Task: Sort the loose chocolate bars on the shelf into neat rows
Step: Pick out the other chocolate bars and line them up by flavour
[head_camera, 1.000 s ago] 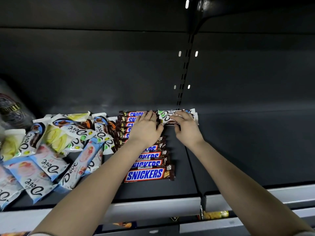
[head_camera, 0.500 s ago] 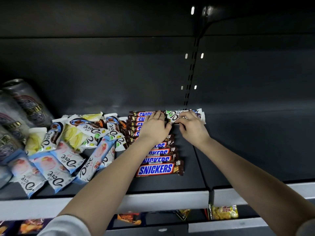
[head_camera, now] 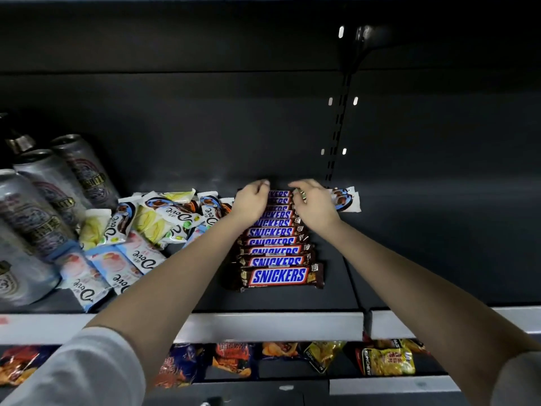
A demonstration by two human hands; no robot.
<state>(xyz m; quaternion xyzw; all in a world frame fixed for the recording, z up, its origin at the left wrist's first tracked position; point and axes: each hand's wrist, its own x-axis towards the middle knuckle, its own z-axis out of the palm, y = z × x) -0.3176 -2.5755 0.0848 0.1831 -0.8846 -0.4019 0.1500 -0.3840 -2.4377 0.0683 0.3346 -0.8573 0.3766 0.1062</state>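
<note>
A row of brown Snickers bars (head_camera: 279, 275) runs from the shelf's front towards the back wall, each overlapping the one behind it. My left hand (head_camera: 251, 202) rests on the far left end of that row with bent fingers. Its fingertips are at the backmost bars. My right hand (head_camera: 317, 208) lies just right of the row's far end and covers the left part of a white Dove bar (head_camera: 347, 199), fingers curled onto it. A loose heap of Dove bars (head_camera: 137, 230) in white, yellow and pale blue wrappers lies left of the row.
Tall silver cans (head_camera: 38, 206) stand at the far left of the dark shelf (head_camera: 439, 259). A white price rail (head_camera: 263, 326) runs along the front edge. Snack bags (head_camera: 386, 361) fill the shelf below. An upright slotted post (head_camera: 339, 118) divides the back wall.
Both hands have moved slightly towards the back wall. My left hand's fingers went from flat on the Snickers row to bent. More of the white Dove bar shows right of my right hand.
</note>
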